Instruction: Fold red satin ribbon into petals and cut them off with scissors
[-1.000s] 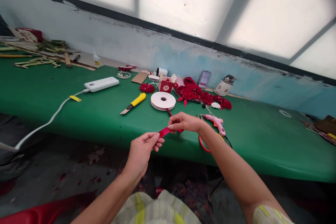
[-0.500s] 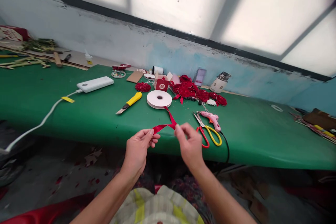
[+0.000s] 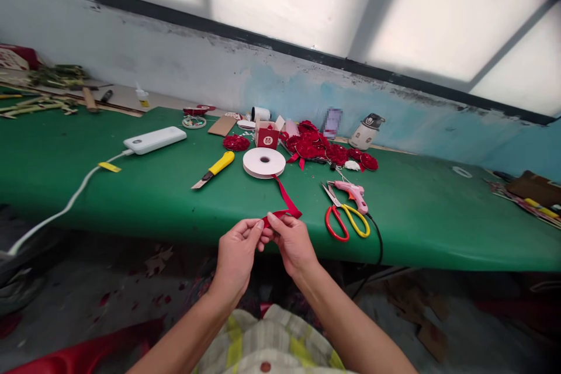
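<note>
Ribbon (image 3: 286, 194) in the head view, red and narrow: runs from white spool (image 3: 264, 169) on green table (image 3: 166, 187) toward the near edge, bends sharply, passes leftward into both hands. Gripped in left hand (image 3: 235, 250) between closed thumb and fingers; pinched likewise in right hand (image 3: 296, 243), thumb on top, just beside the left fingertips. Right of the spool, red-and-yellow-handled scissors (image 3: 338, 205) next to pink glue gun (image 3: 353, 191). Left of it, yellow knife (image 3: 215, 168), blade exposed. Behind, small box (image 3: 266, 137) near heaped red rosettes (image 3: 312, 146).
</note>
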`<state>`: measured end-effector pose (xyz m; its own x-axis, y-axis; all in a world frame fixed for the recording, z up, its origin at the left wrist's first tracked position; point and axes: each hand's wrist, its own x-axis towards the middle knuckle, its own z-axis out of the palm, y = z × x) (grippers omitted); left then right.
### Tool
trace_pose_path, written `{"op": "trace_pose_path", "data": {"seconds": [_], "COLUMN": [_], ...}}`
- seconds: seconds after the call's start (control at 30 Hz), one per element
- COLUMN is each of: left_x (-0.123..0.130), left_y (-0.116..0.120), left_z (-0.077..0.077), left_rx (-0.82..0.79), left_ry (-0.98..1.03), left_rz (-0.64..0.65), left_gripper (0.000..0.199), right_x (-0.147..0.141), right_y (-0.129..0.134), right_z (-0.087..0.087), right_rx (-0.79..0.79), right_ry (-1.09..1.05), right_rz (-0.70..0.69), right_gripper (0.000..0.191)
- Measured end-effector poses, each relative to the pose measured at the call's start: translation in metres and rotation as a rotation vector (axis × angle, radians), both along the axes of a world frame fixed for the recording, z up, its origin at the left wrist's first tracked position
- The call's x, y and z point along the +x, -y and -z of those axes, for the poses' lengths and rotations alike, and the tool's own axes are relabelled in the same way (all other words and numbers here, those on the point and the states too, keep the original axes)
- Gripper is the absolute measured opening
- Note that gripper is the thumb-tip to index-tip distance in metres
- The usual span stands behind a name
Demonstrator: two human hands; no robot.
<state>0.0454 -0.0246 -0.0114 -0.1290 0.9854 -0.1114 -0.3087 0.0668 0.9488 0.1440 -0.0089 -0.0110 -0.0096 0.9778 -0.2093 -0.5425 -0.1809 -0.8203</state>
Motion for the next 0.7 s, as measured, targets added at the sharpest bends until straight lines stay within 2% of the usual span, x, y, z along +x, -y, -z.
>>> {"op": "trace_pose_path", "data": {"seconds": [0.23, 0.4, 0.53, 0.7], "left_x": [0.0019, -0.0016, -0.0042, -0.0026], "left_y": [0.0037, 0.0056, 0.0045, 0.0043], "left_z": [0.0001, -0.003, -0.0037, -0.0008], "left_rx": [-0.014, -0.047, -0.083, -0.031], "left_ry": [-0.033, 0.13, 0.227, 0.138], "left_rz": [0.031, 0.089, 0.048, 0.059], "left_gripper": [0.02, 0.023, 0.03, 0.019], "right_x": [-0.0021, -0.0016, -0.0023, -0.0036], "right_y": [0.0026, 0.0045, 0.006, 0.0068], "right_z": [0.0071, 0.0104, 0.0102, 0.0081], "right_rx": [0.04, 0.05, 0.067, 0.083], "right_ry": [0.073, 0.089, 0.09, 0.071], "right_rz": [0.08, 0.073, 0.073, 0.078], "right_gripper": [0.023, 0.023, 0.022, 0.021]}}
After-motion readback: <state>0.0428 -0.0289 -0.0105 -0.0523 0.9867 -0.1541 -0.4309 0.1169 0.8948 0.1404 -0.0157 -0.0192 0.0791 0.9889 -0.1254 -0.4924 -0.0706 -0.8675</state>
